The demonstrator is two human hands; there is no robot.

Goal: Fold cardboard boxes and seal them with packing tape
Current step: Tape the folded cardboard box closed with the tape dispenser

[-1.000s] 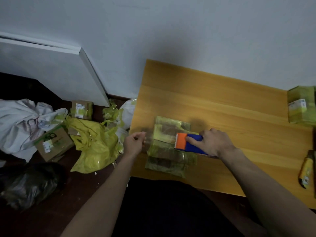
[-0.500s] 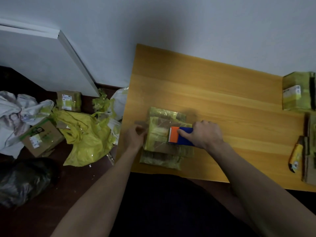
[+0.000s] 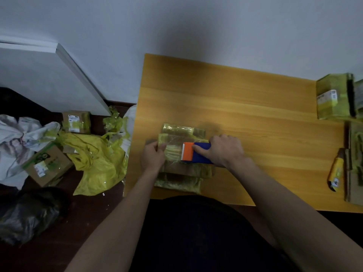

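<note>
Dispenser (image 3: 196, 153) slid left; left hand (image 3: 153, 157) steadying box (image 3: 182, 169).

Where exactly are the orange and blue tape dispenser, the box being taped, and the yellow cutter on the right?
tape dispenser (image 3: 194, 153), head view, on its orange front part.
box (image 3: 174, 138), head view, on its taped top face.
yellow cutter (image 3: 336, 173), head view, on the middle of its body.

Left hand (image 3: 152, 160) pinching with curled fingers; right hand (image 3: 225, 150) clenched.
</note>
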